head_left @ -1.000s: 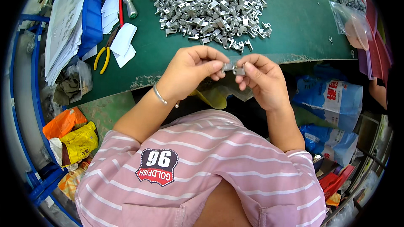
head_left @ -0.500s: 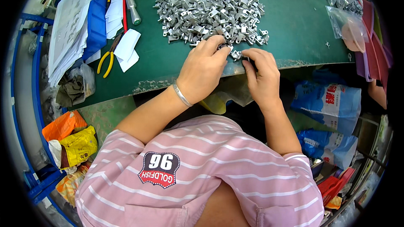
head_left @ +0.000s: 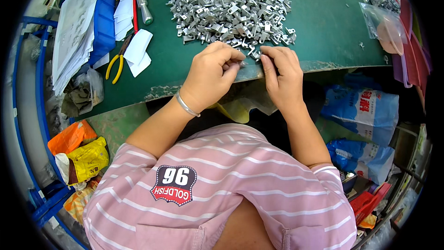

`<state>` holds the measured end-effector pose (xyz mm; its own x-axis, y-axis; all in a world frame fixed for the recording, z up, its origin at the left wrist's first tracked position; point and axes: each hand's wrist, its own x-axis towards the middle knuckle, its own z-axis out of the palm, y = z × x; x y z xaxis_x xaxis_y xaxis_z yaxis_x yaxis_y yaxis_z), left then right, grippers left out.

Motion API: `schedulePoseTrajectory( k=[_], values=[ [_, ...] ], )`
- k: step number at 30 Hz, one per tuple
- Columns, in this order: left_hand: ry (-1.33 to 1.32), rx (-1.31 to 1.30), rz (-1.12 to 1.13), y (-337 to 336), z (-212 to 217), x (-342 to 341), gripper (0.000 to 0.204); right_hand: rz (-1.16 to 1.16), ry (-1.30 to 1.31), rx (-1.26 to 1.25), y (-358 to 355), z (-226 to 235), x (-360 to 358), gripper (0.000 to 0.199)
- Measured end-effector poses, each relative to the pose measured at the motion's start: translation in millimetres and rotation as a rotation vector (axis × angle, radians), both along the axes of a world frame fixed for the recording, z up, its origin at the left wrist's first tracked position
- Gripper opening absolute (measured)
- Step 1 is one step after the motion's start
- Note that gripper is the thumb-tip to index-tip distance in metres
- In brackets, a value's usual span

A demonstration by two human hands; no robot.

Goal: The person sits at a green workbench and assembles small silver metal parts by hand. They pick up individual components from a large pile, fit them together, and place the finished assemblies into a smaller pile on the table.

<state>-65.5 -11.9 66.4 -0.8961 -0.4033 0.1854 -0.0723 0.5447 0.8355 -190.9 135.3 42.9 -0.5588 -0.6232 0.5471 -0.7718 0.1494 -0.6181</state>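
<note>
A heap of small silver metal brackets (head_left: 231,7), bent and with holes, lies on the green table (head_left: 323,32). At its near edge, my left hand (head_left: 208,71) is closed in a pinch, and a shiny bit of a metal bracket (head_left: 242,64) shows at the fingertips. Just to the right, my right hand (head_left: 284,74) has thumb and forefinger drawn together at a small metal piece, mostly hidden by the fingers. A few loose brackets (head_left: 255,55) lie between the two hands, close to the right fingertips.
Yellow-handled pliers (head_left: 115,67), white paper slips (head_left: 138,48) and a blue bin (head_left: 104,23) with papers lean at the left. Clear plastic bags (head_left: 381,23) lie at the right. The table's worn front edge (head_left: 171,91) runs below my hands.
My left hand has drawn back slightly to the left, away from the heap's edge. My right hand has moved a little left and up. The gap between them shows loose brackets.
</note>
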Motion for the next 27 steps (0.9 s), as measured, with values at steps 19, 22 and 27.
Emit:
schedulePoseTrajectory(
  k=[19, 22, 27],
  values=[
    [0.226, -0.426, -0.112, -1, -13, 16, 0.027, 0.331, 0.014, -0.043, 24, 4, 0, 0.019],
    [0.216, -0.340, -0.143, -3, -8, 20, 0.023, 0.295, -0.031, -0.055, 21, 6, 3, 0.020],
    [0.131, -0.490, 0.089, -5, -5, -3, 0.023, 0.137, 0.033, -0.020, -8, -4, -3, 0.019]
  ],
)
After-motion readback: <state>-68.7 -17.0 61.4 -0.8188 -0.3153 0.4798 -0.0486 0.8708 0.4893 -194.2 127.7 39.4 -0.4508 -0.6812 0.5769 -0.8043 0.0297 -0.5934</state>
